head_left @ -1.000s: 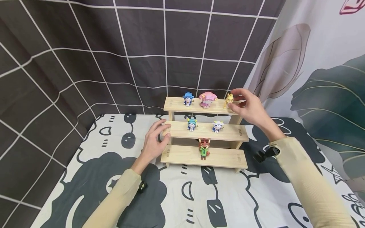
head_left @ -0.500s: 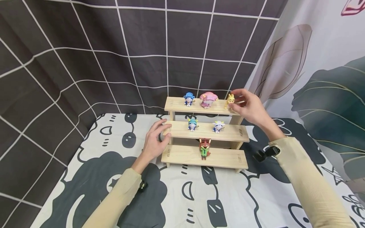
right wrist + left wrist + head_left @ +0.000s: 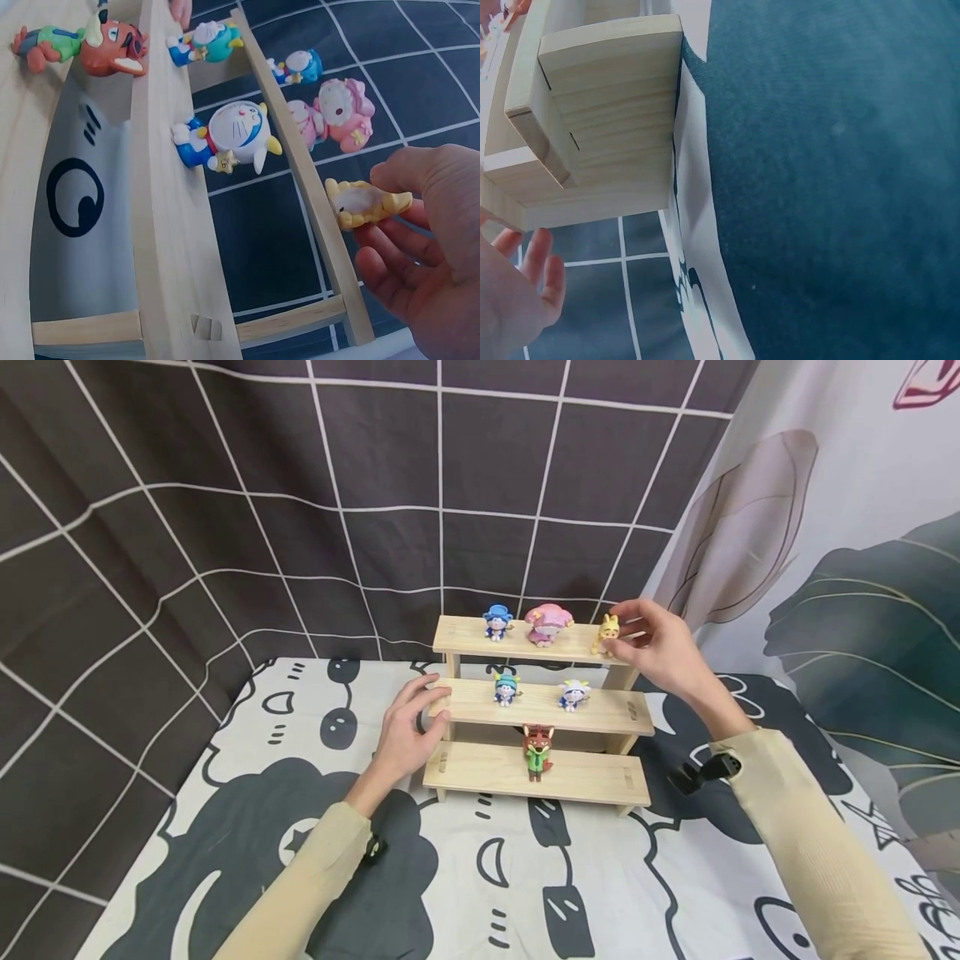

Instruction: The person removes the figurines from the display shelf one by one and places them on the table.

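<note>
A three-tier wooden display shelf [image 3: 495, 767] stands on a patterned cloth. At the right end of its top tier, my right hand [image 3: 660, 647] pinches a yellow figurine with upright ears [image 3: 606, 633] between thumb and fingers. The right wrist view shows this yellow figurine [image 3: 364, 204] at the board's edge. My left hand [image 3: 405, 731] touches the left end of the middle tier, fingers loosely bent. Beside the yellow figurine on top sit a pink figurine [image 3: 549, 622] and a blue-hatted figurine [image 3: 497, 622].
On the middle tier are a teal-hatted figurine [image 3: 506, 690] and a white-hooded cat figurine [image 3: 573, 695]. A fox figurine in green [image 3: 537, 753] stands on the bottom tier. Behind the shelf hangs a dark grid-patterned curtain [image 3: 375, 460], with a leaf-print curtain [image 3: 847, 610] at right.
My right hand and the yellow figurine have shifted slightly right and toward the front of the top tier. The left hand stays at the middle tier's end.
</note>
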The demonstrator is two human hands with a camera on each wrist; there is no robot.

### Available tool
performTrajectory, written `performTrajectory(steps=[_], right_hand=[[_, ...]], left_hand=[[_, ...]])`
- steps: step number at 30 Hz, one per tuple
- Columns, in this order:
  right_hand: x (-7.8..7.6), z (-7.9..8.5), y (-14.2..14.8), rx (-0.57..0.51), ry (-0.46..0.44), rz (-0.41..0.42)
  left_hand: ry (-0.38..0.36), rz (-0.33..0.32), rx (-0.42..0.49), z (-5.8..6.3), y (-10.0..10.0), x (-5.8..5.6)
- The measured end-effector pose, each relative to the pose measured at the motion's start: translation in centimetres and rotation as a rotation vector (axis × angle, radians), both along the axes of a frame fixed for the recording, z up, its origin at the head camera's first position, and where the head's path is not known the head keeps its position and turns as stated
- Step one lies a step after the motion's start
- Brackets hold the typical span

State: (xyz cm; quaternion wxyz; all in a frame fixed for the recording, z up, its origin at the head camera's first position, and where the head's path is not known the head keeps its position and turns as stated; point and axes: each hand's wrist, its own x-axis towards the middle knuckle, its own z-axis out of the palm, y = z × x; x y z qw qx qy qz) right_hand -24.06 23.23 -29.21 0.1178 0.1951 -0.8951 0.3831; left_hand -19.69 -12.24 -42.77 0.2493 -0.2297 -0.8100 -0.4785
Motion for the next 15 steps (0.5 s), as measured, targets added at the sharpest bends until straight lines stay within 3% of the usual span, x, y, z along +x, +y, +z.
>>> performTrajectory(steps=[15], right_hand=[[1.8, 0.0, -0.1, -0.012, 0.013, 0.029]], left_hand=[[-0.014, 0.007, -0.006, -0.1, -0.1, -0.1]])
